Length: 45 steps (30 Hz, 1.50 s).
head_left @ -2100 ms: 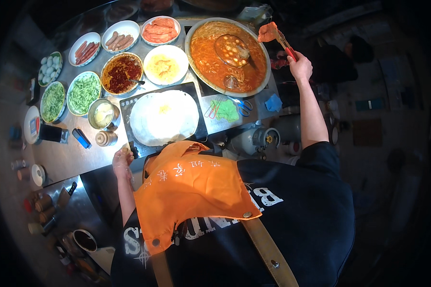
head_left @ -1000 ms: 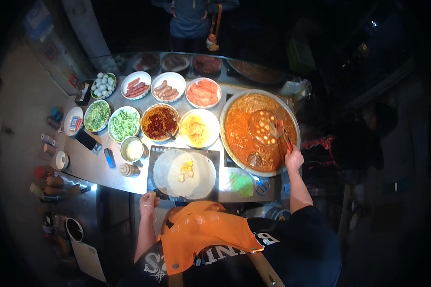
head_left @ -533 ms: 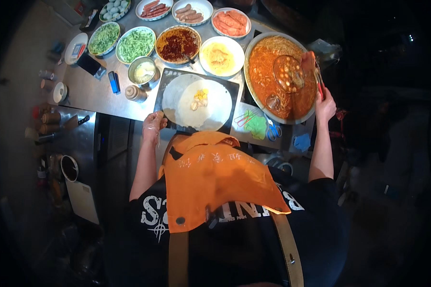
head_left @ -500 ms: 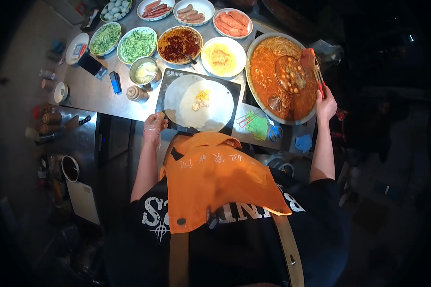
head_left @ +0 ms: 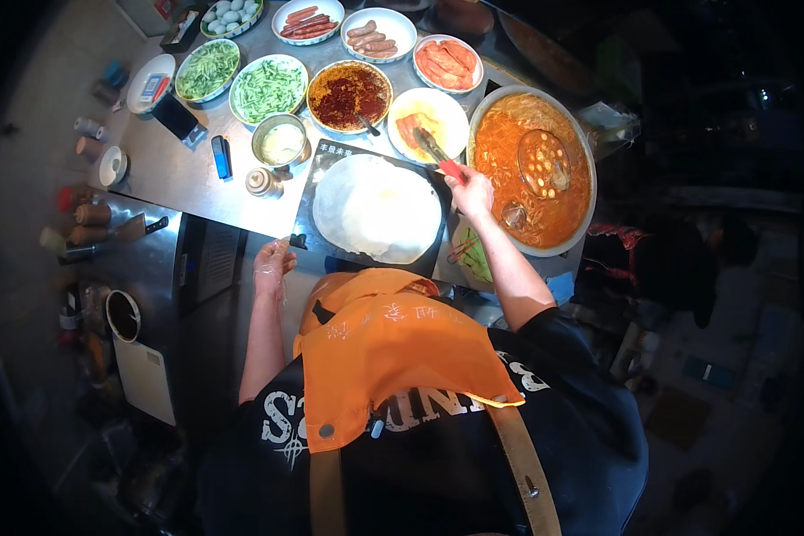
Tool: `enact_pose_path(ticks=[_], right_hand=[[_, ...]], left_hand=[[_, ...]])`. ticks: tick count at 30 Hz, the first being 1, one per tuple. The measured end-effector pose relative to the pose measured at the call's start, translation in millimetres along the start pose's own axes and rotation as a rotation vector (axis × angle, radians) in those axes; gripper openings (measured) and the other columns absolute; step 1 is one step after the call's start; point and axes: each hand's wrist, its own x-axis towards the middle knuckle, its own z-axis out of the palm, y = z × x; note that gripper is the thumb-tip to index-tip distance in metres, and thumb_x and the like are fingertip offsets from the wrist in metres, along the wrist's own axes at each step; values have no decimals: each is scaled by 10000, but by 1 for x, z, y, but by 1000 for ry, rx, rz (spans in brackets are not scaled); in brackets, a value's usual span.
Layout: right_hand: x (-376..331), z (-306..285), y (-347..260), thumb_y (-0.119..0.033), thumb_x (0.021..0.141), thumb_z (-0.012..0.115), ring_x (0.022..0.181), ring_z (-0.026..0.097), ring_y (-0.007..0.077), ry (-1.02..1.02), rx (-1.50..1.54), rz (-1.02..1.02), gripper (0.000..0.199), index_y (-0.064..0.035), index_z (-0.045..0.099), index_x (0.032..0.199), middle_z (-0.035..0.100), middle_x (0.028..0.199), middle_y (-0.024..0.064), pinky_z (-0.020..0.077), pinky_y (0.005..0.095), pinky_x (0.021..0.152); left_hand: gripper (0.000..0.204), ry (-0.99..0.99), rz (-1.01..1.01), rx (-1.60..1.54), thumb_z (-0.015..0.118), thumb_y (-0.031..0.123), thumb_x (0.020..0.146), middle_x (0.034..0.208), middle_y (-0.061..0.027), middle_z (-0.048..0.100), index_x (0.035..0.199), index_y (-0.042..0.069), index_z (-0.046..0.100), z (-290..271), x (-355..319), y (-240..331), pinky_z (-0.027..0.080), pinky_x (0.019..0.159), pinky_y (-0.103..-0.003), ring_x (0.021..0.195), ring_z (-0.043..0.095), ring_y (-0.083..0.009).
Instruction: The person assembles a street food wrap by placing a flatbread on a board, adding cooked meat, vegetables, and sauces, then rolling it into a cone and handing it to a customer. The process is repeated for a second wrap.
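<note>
My right hand [head_left: 473, 192] is closed round red-handled tongs [head_left: 433, 147]. Their dark tips reach into a white bowl [head_left: 458, 107] of yellow liquid, touching a reddish meat slice [head_left: 408, 127]. In front of me, a pale round flatbread [head_left: 375, 210] covers most of a black griddle [head_left: 332, 159]. At the griddle's near-left corner is my left hand [head_left: 272, 261], in a clear plastic glove. Its fingers are curled beside a small dark-and-tan piece [head_left: 297, 241]; whether they grip it, or what it is, is unclear.
A wide pan [head_left: 591, 183] of red broth with noodles stands at right. Bowls of chili sauce [head_left: 344, 94], shredded cucumber [head_left: 268, 89], meat slices [head_left: 447, 64] and sausages [head_left: 372, 40] line the far side. A metal pot [head_left: 281, 143] and shaker [head_left: 261, 183] sit left of the griddle.
My right hand has brought the tongs and slice leftward from over the broth pan into the yellow-liquid bowl. The yellow patch on the flatbread no longer shows. My left hand stays near the griddle corner.
</note>
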Motion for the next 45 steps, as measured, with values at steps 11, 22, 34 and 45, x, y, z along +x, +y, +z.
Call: enact_pose_path(ticks=[11, 22, 34, 45], right_hand=[[52, -53, 28, -381, 924, 742, 1053, 765, 371, 131, -189, -69, 420, -216, 782, 1308, 804, 1109, 172, 596, 510, 944], [21, -36, 8, -347, 941, 747, 1086, 756, 374, 61, -77, -30, 360, -229, 788, 1278, 797, 1124, 179, 590, 502, 958], [-37, -101, 23, -337, 915, 780, 1027, 771, 393, 54, 34, -186, 424, -118, 788, 1278, 796, 1098, 213, 604, 489, 929], [-164, -9, -7, -244, 918, 842, 948, 794, 288, -251, 241, -11, 432, -94, 766, 1316, 813, 1058, 174, 613, 397, 897]], left_hand=[[249, 78, -20, -47, 776, 233, 1032, 1000, -22, 704, 1180, 63, 671, -8, -18, -21, 604, 707, -255, 822, 720, -130], [246, -24, -11, 51, 752, 217, 1048, 977, -27, 693, 1183, 32, 661, 24, 0, -4, 591, 678, -245, 800, 697, -123], [342, -463, 330, 285, 795, 179, 1006, 1204, -94, 749, 1276, 7, 675, 130, 43, 40, 579, 992, -323, 1089, 708, -172], [243, -1088, 164, 768, 730, 86, 1017, 1141, -45, 767, 1252, 23, 740, 187, 112, 66, 537, 1018, -321, 1127, 692, -139]])
